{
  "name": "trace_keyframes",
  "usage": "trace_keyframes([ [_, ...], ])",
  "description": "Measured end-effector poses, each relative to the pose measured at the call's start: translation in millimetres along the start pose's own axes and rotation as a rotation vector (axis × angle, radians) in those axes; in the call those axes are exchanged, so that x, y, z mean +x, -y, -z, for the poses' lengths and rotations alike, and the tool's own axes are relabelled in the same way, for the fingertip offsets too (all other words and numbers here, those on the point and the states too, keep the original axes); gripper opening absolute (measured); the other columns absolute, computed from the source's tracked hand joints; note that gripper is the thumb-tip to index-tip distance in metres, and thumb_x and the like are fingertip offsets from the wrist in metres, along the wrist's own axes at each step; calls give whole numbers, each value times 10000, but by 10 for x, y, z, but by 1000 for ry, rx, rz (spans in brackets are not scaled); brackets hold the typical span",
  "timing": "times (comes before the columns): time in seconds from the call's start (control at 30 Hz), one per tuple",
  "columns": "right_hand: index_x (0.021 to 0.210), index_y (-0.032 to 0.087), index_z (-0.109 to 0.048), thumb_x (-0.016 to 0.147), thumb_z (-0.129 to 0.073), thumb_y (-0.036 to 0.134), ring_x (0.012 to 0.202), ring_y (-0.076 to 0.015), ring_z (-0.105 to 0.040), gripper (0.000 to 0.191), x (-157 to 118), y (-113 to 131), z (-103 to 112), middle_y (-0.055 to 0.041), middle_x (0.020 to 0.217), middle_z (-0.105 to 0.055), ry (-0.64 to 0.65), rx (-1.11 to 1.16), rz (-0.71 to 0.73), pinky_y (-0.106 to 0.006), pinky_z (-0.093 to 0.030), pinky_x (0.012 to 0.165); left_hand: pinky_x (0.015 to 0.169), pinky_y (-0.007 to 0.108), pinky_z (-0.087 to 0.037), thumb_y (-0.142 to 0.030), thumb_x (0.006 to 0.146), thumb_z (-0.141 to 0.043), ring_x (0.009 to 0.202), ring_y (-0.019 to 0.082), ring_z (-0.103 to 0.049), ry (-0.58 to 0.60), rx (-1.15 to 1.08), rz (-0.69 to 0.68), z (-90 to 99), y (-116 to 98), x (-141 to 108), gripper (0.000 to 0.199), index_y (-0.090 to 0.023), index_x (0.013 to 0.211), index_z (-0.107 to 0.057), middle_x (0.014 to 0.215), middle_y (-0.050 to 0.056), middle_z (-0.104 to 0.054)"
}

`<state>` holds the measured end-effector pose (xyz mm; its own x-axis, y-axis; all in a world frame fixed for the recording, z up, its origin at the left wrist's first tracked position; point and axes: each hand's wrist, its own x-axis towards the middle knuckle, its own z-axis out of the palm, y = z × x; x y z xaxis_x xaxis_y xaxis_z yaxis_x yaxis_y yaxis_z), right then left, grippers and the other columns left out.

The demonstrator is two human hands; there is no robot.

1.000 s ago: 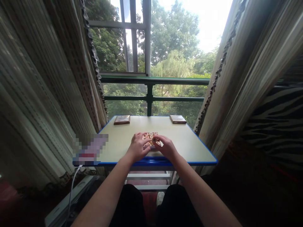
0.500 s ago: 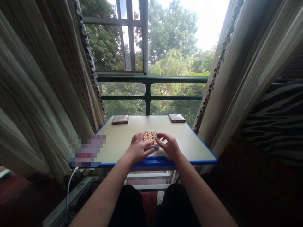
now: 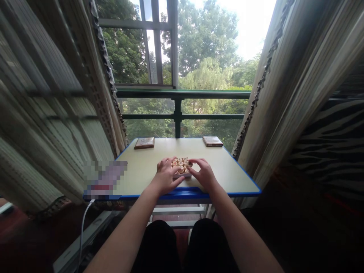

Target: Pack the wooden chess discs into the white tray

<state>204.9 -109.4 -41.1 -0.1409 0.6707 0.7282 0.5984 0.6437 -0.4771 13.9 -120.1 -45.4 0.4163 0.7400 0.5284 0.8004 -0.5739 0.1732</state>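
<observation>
A shallow box [image 3: 184, 175] of round wooden Chinese chess pieces [image 3: 181, 163] sits near the front of the table. My left hand [image 3: 164, 177] is curled round the box's left side, fingers along the far left and thumb at the front edge. One of its fingertips reaches over the pieces. At the box's right side, my right hand [image 3: 205, 172] pinches a single chess piece [image 3: 189, 165] between thumb and fingers, just over the right-hand column. Whether that piece touches the others I cannot tell.
The pale table [image 3: 227, 170] has a blue rim. A brown-edged flat box [image 3: 144, 143] lies at its far left, another flat box [image 3: 212, 141] at its far right. A blurred-out object [image 3: 105, 180] with a white cable [image 3: 82, 227] occupies the left corner. Curtains flank the table.
The chess piece in my right hand has tilted flatter over the box's right side. My left hand has barely shifted. The left curtain has billowed and shows more light.
</observation>
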Motion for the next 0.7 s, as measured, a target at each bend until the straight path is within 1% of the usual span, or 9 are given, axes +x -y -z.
trace_keyframes([
  [0.07,896,196,-643,703,-624,225,859,-202,-569,196,4,-8,9,-55,852,-671,-22,-41,-7,-359,-456,814,985,486,-191,-489,739,-518,1195,318,-241,-43,11,-3,15,-6,-3,329,-248,920,-651,1327,79,-355],
  [0.17,921,204,-646,686,-646,228,877,-211,-551,236,-2,-15,-25,-51,864,-673,26,-63,24,-367,-446,825,980,483,-202,-460,741,-521,1179,311,-257,-85,11,4,26,-19,-6,296,-243,890,-659,1295,71,-392],
  [0.23,935,217,-645,672,-659,222,886,-213,-541,264,-8,-16,-71,-44,872,-674,71,-71,67,-363,-440,826,975,483,-210,-441,725,-542,1172,313,-261,-92,8,4,26,-25,-10,278,-245,879,-663,1290,63,-396],
  [0.33,922,228,-647,654,-669,212,880,-214,-530,270,-8,-19,-134,-40,849,-673,100,-101,110,-357,-433,821,978,479,-212,-396,685,-582,1170,316,-260,-88,-6,0,21,-18,-18,252,-248,873,-662,1295,49,-391],
  [0.4,917,228,-646,655,-668,214,872,-211,-526,264,-1,-24,-158,-38,826,-674,114,-111,128,-349,-429,816,978,475,-219,-354,661,-597,1164,313,-268,-102,-29,19,21,-4,-22,304,-248,942,-641,1285,55,-402],
  [0.5,894,227,-644,663,-662,221,858,-207,-522,232,11,-33,-171,-31,819,-678,139,-108,149,-339,-422,812,974,469,-239,-292,633,-597,1152,304,-288,-140,-70,74,23,16,-24,447,-226,1074,-575,1254,75,-428],
  [0.57,859,229,-645,668,-659,225,852,-207,-517,192,16,-37,-173,-25,811,-680,157,-112,155,-339,-411,816,971,469,-245,-269,619,-594,1146,304,-293,-131,-89,86,21,22,-24,466,-229,1083,-568,1244,71,-435],
  [0.7,827,234,-645,664,-668,228,861,-206,-506,165,17,-42,-190,-13,816,-683,195,-120,141,-340,-391,826,966,471,-246,-265,610,-594,1150,311,-279,-70,-96,67,-4,31,-23,446,-259,1056,-592,1252,51,-418],
])
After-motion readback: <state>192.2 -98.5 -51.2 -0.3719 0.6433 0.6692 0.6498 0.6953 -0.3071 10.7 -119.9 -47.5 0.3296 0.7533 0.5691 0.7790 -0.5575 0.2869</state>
